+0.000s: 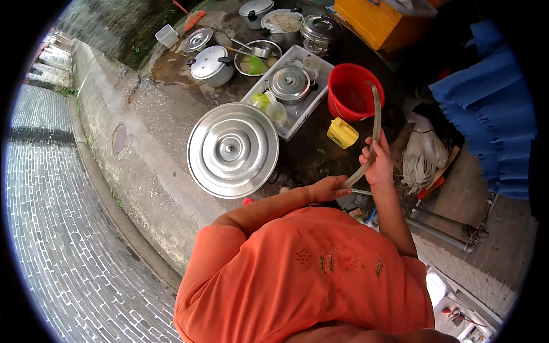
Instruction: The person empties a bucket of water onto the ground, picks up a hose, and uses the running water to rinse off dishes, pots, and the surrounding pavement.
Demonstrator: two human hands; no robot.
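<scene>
My right hand (378,162) grips a clear plastic hose (377,107), its fingers wrapped around the middle. Beside it, closer to my body, my left hand (329,188) holds the lower part of the same hose. The hose curves upward, and its far end bends over the opening of a red plastic bucket (339,100). I cannot tell whether water runs from it. Just in front of the bucket lies a yellow plastic container (342,133) bearing writing. A large round metal lid (231,150) covers a big pot to the left of my hands.
A white plastic crate (296,124) holds a lidded metal pot (289,82) and several cups. Behind it are a basin (243,68) with ladles, a pressure cooker (212,65) and more pots. A string mop (420,158) and blue cloth (493,107) are at right.
</scene>
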